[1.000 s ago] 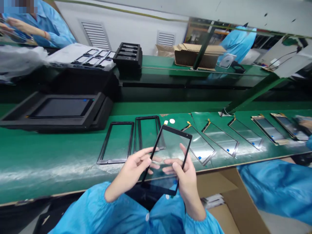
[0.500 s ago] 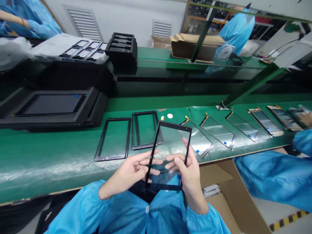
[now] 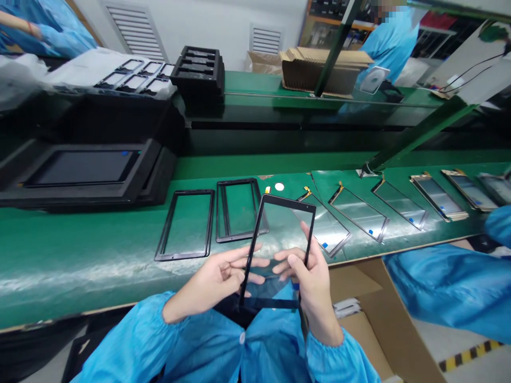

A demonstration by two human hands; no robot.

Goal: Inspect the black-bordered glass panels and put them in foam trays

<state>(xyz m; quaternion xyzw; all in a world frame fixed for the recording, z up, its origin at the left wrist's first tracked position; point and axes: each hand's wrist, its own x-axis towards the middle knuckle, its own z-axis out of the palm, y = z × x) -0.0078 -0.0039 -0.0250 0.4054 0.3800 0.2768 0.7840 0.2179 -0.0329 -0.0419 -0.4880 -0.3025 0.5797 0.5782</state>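
Between my hands, above the bench's front edge, is a clear tablet touch panel (image 3: 275, 200) with a black border, tilted toward me. My left hand (image 3: 215, 279) grips its left edge, thumb in front and fingers showing through the glass from behind. On the opposite edge, my right hand (image 3: 313, 284) has its thumb on the border and its fingers behind. Past my left hand lie a black tablet frame (image 3: 211, 223) and, beside it, overlapping black frames (image 3: 219, 213) partly behind the panel. Several clear glass panels (image 3: 357, 213) with blue stickers lie to the right.
A black foam tray (image 3: 154, 170) on the left holds a dark screen (image 3: 80, 167). Black trays (image 3: 199, 64) and a cardboard divider box (image 3: 299, 80) stand on the rear shelf. A green post (image 3: 415, 138) rises at right. Co-workers' blue sleeves (image 3: 451, 292) and an open carton (image 3: 393, 314) are nearby.
Both hands keep the same hold on the touch panel, and the view has shifted slightly. The co-worker's hand at the far right has gone out of view.
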